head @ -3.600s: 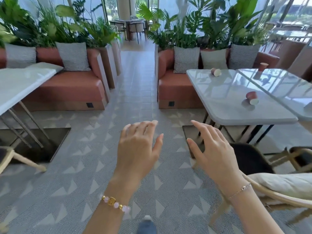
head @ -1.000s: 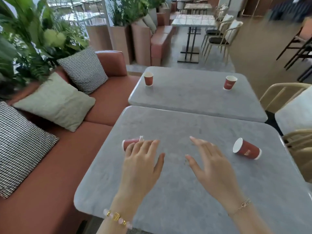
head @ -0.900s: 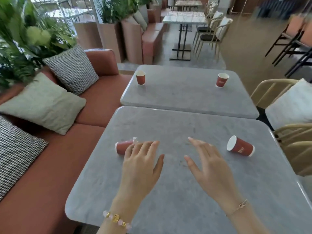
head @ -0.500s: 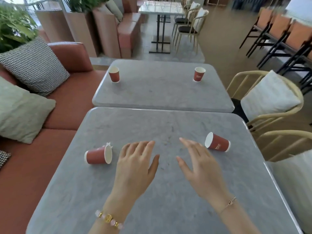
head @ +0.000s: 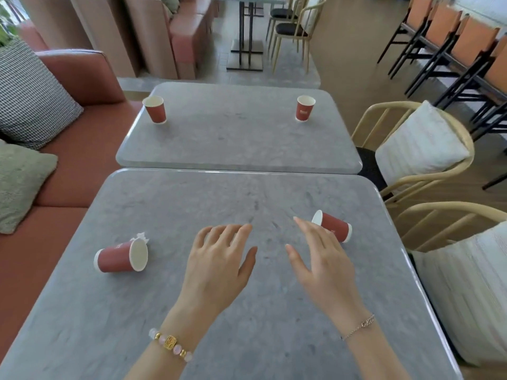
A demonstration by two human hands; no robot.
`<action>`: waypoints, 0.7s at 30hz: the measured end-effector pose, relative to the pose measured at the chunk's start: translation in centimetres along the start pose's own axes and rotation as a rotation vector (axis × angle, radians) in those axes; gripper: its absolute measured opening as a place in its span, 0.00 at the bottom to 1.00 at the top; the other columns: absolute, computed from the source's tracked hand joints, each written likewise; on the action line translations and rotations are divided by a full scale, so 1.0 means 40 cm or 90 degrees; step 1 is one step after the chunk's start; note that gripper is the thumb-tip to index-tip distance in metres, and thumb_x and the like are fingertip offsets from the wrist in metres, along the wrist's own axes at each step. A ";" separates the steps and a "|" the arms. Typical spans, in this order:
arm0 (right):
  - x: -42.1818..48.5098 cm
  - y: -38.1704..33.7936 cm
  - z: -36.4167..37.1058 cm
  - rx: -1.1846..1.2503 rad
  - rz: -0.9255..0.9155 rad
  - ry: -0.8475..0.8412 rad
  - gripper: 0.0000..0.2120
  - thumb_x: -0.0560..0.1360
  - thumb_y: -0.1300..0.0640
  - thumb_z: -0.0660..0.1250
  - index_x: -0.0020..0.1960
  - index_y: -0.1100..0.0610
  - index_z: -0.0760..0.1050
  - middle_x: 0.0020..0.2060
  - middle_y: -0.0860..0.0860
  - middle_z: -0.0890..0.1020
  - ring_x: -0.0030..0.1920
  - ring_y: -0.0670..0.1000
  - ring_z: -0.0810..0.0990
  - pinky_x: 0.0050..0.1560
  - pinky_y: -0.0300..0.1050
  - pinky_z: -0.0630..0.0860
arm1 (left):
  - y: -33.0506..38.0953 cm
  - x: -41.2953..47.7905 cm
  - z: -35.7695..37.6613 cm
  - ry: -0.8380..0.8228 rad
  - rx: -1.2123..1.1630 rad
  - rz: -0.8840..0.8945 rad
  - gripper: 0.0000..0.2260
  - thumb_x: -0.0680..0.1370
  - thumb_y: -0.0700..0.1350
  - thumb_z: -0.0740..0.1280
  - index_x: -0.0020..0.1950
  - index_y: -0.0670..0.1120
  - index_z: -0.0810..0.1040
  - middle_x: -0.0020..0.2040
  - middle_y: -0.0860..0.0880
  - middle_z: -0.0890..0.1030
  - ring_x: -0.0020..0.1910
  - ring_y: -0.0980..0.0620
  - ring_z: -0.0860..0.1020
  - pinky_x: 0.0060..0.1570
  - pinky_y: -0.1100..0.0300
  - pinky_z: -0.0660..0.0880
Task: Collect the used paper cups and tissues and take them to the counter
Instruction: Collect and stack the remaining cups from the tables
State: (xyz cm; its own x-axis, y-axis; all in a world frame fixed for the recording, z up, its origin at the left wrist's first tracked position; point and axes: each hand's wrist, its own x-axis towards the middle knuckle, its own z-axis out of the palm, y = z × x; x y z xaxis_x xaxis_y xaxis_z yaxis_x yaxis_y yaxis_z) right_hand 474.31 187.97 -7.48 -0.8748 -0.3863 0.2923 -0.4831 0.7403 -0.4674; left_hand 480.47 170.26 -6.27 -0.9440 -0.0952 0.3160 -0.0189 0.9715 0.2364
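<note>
Two red paper cups lie on their sides on the near grey table (head: 247, 338): one at the left (head: 120, 256) with a bit of white tissue (head: 140, 237) behind its rim, one at the right (head: 333, 225). On the far table (head: 236, 144) two more red cups stand upright, one at the left (head: 155, 109) and one at the right (head: 304, 108). My left hand (head: 219, 267) hovers over the near table with fingers spread and empty. My right hand (head: 321, 261) is also open, its fingertips just in front of the right fallen cup.
A red sofa (head: 79, 149) with cushions (head: 30, 97) runs along the left of both tables. Cane chairs with white cushions (head: 419, 146) stand at the right. Dark-legged chairs (head: 452, 45) line the far right, and another table base (head: 245, 50) stands beyond.
My view has come closer over the near table and swung right. Both hands stay open and empty; the right hand now reaches almost to the right fallen cup.
</note>
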 end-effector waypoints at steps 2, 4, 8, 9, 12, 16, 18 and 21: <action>0.004 0.032 0.002 0.013 0.015 -0.006 0.22 0.76 0.49 0.62 0.68 0.56 0.71 0.59 0.50 0.78 0.59 0.52 0.75 0.61 0.45 0.71 | 0.015 0.017 0.018 -0.013 0.003 0.004 0.18 0.77 0.51 0.57 0.56 0.43 0.80 0.49 0.49 0.83 0.46 0.46 0.81 0.50 0.52 0.76; 0.007 0.059 0.007 0.021 0.023 -0.008 0.22 0.76 0.53 0.66 0.68 0.57 0.71 0.59 0.51 0.78 0.59 0.53 0.76 0.59 0.50 0.75 | 0.031 0.033 0.035 -0.023 0.007 0.006 0.18 0.77 0.51 0.57 0.56 0.43 0.80 0.49 0.48 0.83 0.46 0.46 0.81 0.50 0.52 0.76; 0.018 0.105 0.019 0.034 0.038 -0.019 0.21 0.77 0.52 0.66 0.68 0.57 0.71 0.59 0.51 0.78 0.60 0.52 0.75 0.59 0.50 0.75 | 0.057 0.065 0.069 -0.038 0.000 0.014 0.18 0.77 0.51 0.57 0.56 0.42 0.80 0.49 0.48 0.83 0.46 0.46 0.81 0.50 0.51 0.75; 0.022 0.118 0.023 0.034 0.042 -0.017 0.21 0.77 0.50 0.64 0.68 0.57 0.71 0.59 0.50 0.78 0.60 0.52 0.75 0.59 0.49 0.75 | 0.062 0.071 0.078 -0.041 0.000 0.015 0.18 0.77 0.51 0.57 0.56 0.42 0.80 0.48 0.48 0.83 0.46 0.45 0.81 0.50 0.51 0.75; 0.036 0.170 0.041 0.032 0.056 -0.017 0.22 0.76 0.47 0.61 0.67 0.57 0.72 0.58 0.50 0.79 0.60 0.50 0.74 0.59 0.48 0.75 | 0.072 0.088 0.099 -0.047 -0.001 0.012 0.18 0.77 0.51 0.57 0.56 0.42 0.80 0.49 0.48 0.83 0.46 0.46 0.81 0.50 0.51 0.75; 0.067 0.265 0.074 -0.002 0.080 -0.063 0.25 0.73 0.54 0.71 0.67 0.59 0.71 0.59 0.53 0.78 0.61 0.56 0.75 0.59 0.51 0.75 | 0.072 0.104 0.120 -0.055 0.006 0.004 0.18 0.77 0.51 0.57 0.57 0.42 0.80 0.49 0.48 0.83 0.45 0.46 0.81 0.50 0.51 0.76; 0.091 0.317 0.087 -0.051 0.065 -0.107 0.29 0.71 0.54 0.73 0.68 0.61 0.70 0.62 0.56 0.76 0.64 0.58 0.74 0.63 0.54 0.73 | 0.071 0.109 0.127 -0.057 0.012 -0.002 0.18 0.77 0.51 0.57 0.57 0.42 0.80 0.49 0.49 0.83 0.45 0.46 0.81 0.50 0.51 0.76; 0.127 0.385 0.102 -0.124 0.046 -0.190 0.36 0.72 0.48 0.71 0.74 0.58 0.60 0.71 0.54 0.67 0.72 0.55 0.64 0.71 0.53 0.63 | 0.070 0.115 0.139 -0.058 0.019 -0.005 0.18 0.77 0.50 0.57 0.57 0.43 0.80 0.48 0.49 0.83 0.45 0.46 0.81 0.50 0.51 0.76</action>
State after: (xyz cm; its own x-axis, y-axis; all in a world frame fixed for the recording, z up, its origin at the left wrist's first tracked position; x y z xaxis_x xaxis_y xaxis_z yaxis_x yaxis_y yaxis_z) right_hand 462.28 195.16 -16.61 -0.8920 -0.4520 -0.0059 -0.4293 0.8510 -0.3024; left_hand 474.25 173.76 -9.28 -0.9700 -0.0832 0.2285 -0.0344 0.9771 0.2099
